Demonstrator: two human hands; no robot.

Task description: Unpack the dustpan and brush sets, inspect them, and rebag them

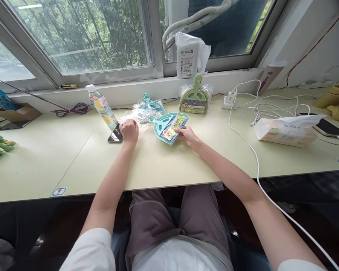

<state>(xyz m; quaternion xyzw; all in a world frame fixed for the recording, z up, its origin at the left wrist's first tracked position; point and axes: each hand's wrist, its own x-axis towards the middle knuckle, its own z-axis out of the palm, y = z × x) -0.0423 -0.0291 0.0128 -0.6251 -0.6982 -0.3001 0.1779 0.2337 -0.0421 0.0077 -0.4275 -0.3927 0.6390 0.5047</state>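
Observation:
A teal dustpan and brush set (pixel 161 126) with a yellow label is tilted above the table, its brush end between the thumb and fingers of my right hand (pixel 187 135). My left hand (pixel 129 131) is closed at the edge of crumpled clear plastic (pixel 138 116), beside a black phone (pixel 115 134); whether its fingers grip the plastic is hidden. Behind, another teal set (pixel 150 104) lies partly in clear wrapping. Several more sets, a green one (pixel 196 97) in front, stand upright in plastic against the wall below the window.
A bottle (pixel 103 107) stands behind the phone. White cables (pixel 257 158) run over the right side of the table (pixel 169 169), near a tissue pack (pixel 285 131). A white charger (pixel 228 99), bundled wires (pixel 73 109) and an open cardboard box (pixel 25 113) lie farther out.

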